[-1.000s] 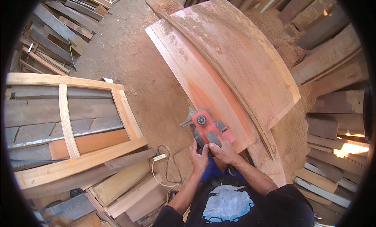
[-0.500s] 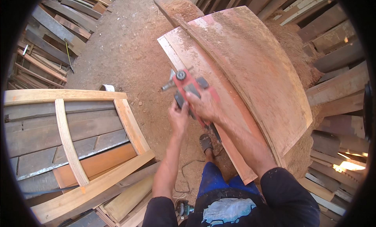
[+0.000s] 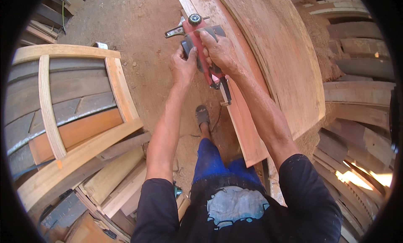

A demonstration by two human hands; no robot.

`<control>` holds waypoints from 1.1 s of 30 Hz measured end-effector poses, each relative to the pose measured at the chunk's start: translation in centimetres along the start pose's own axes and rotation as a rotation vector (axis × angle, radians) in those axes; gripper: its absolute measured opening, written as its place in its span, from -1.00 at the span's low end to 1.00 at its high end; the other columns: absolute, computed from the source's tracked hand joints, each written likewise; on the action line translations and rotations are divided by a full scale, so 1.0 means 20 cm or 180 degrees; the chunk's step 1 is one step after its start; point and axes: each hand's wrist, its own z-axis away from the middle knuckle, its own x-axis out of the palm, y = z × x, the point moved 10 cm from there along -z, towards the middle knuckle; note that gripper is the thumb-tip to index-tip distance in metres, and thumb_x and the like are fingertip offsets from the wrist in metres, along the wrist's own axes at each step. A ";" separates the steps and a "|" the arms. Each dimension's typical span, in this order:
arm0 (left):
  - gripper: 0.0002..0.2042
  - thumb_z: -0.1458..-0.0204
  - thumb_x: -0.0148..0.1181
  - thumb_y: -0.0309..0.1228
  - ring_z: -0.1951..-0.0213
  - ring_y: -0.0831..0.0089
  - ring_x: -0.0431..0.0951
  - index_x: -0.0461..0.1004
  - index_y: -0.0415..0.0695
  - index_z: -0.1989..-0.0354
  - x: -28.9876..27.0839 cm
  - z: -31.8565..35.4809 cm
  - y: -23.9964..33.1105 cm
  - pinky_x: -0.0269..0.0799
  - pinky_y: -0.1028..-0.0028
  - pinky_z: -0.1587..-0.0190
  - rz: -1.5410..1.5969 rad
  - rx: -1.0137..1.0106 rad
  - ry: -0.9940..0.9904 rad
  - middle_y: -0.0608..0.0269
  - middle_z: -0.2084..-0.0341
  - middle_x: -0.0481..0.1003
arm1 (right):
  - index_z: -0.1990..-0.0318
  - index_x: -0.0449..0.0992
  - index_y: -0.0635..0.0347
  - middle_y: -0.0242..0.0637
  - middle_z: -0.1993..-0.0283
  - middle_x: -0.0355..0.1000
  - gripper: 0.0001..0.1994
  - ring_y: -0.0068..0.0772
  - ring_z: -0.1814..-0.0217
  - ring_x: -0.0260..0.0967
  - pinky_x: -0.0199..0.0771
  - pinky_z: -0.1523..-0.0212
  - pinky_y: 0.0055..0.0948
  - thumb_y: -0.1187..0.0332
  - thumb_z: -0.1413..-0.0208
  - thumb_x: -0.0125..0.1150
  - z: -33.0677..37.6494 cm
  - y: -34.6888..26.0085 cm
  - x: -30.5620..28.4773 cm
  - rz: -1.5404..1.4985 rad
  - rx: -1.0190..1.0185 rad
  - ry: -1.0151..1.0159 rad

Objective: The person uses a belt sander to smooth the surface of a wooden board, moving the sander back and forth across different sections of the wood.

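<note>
A red electric hand planer [image 3: 194, 38] with a black front knob rests at the edge of a long reddish wooden board [image 3: 245, 136]. My right hand [image 3: 220, 53] is wrapped round its rear handle, thumb on top. On the planer's left side, the fingers of my left hand [image 3: 183, 67] grip the dark housing. A metal side fence [image 3: 174, 32] sticks out to the left near the planer's front. The power cord comes out of its back, towards me. The planer's sole and the wood under it are hidden.
Right of the board lies a wide wooden panel [image 3: 289, 62] dusted with shavings. A light wooden frame [image 3: 46, 100] rests on stacked planks at left. More boards [image 3: 357, 92] line the right side. My sandalled foot [image 3: 202, 115] stands on the dusty floor beside the cord.
My view has tilted towards my body, so planer, board and frame appear higher in the picture. Both hands keep their hold on the planer, which stays near the board's edge.
</note>
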 end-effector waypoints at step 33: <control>-0.55 -0.21 0.32 -0.29 0.21 0.39 0.58 0.51 -0.26 -0.22 0.09 1.42 0.07 0.52 0.33 0.11 -0.1043 -0.0523 -0.0176 0.13 0.22 0.59 | 0.16 0.57 0.26 -0.36 0.48 0.47 -0.58 -0.49 0.51 0.42 0.43 0.46 -0.36 0.01 -0.37 0.09 1.22 0.56 -0.24 0.0795 -0.0072 0.0015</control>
